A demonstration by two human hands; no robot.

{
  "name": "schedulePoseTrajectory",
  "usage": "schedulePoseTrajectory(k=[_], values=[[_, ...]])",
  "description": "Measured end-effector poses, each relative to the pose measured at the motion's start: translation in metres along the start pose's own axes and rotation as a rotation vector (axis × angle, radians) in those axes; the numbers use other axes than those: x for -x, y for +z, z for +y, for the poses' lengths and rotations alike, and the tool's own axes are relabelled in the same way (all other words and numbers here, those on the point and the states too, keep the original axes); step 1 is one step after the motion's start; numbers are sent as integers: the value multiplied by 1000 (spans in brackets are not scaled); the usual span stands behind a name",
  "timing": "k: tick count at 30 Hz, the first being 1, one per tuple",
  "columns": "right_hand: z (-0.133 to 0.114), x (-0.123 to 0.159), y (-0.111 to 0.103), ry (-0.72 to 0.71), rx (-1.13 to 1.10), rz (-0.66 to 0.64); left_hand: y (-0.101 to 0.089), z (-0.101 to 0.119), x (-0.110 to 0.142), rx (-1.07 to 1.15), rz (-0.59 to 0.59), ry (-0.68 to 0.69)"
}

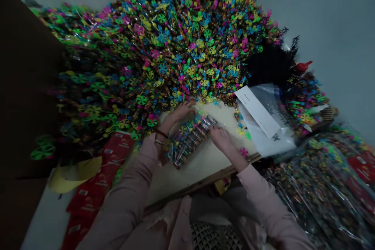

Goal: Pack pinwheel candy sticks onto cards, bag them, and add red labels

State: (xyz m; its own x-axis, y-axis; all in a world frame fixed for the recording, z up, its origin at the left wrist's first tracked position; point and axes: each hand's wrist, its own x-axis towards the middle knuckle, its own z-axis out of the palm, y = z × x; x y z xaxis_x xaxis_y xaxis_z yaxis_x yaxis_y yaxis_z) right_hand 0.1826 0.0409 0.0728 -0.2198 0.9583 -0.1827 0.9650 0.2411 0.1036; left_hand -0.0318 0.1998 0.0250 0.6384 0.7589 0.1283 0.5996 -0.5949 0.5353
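Note:
On the pale tabletop lies a row of clear candy tubes (191, 140), filled with small coloured pieces and laid side by side, with bright pinwheel tops along one edge. My left hand (182, 111) stretches across the far left of this row, fingers extended near the pinwheel tops at the foot of the big pile. At the row's right end, my right hand (220, 137) has its fingers curled against the tubes. Its fingertips are partly hidden. A loose pink pinwheel (243, 152) lies to the right, near the table edge.
A high heap of pinwheel candy tubes (187, 47) rises behind the table (178, 181). Right of my hands are plastic bags (272, 146) with a white card (258, 111). Red printed cards (101, 179) and a yellow strip (74, 174) lie left; bagged tubes (319, 175) fill the lower right.

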Motion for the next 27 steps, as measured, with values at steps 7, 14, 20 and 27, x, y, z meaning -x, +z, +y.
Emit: schedulePoseTrajectory(k=[7, 14, 20, 27], values=[[-13, 4, 8, 61, -22, 7, -21, 54, 17, -264, 253, -236], [-23, 7, 33, 207, -456, 103, 24, 82, -4, -14, -48, -507], [-13, 13, 68, 427, -1670, 115, 25, 91, -2, 10, -46, -511], [10, 30, 27, 300, -1993, 159, -25, 191, 36, -128, 261, -31]])
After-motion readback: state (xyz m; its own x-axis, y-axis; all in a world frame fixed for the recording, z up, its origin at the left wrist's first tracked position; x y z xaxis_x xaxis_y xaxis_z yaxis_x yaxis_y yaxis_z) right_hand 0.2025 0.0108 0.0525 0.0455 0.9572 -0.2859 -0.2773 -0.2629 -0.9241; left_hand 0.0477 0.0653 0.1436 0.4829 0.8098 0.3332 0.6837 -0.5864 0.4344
